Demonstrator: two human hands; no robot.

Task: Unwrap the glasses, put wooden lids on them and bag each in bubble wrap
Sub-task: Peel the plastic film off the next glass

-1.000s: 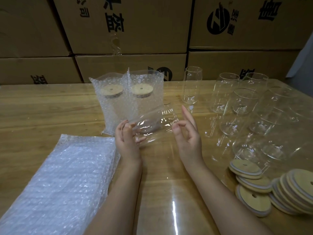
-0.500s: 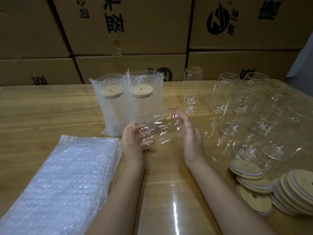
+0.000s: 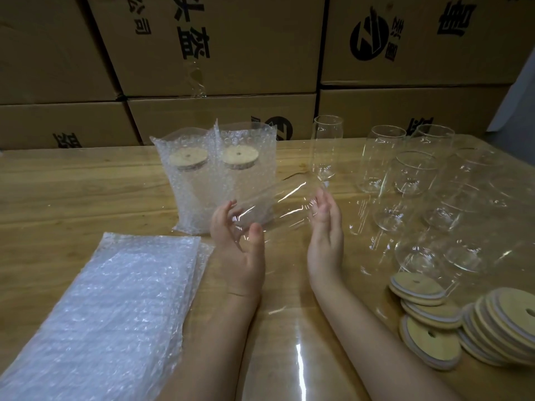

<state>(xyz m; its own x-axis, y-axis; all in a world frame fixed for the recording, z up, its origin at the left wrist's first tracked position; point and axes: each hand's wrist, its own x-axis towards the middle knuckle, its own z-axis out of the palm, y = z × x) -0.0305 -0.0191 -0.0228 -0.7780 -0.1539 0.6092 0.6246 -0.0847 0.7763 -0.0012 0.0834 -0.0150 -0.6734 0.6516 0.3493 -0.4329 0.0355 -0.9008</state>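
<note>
Your right hand (image 3: 325, 238) no longer pinches but presses straight fingers against the far end of the wrapped glass (image 3: 278, 206), while your left hand (image 3: 237, 253) curls round its base, holding it sideways above the table (image 3: 86, 192), so unwrapping is still ahead.

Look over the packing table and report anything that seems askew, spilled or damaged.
Nothing looks broken or spilled. The wooden lids at the right edge lean in a slumped, fanned row, not a flat stack. The glass is sideways only between the left hand and right hand.
</note>
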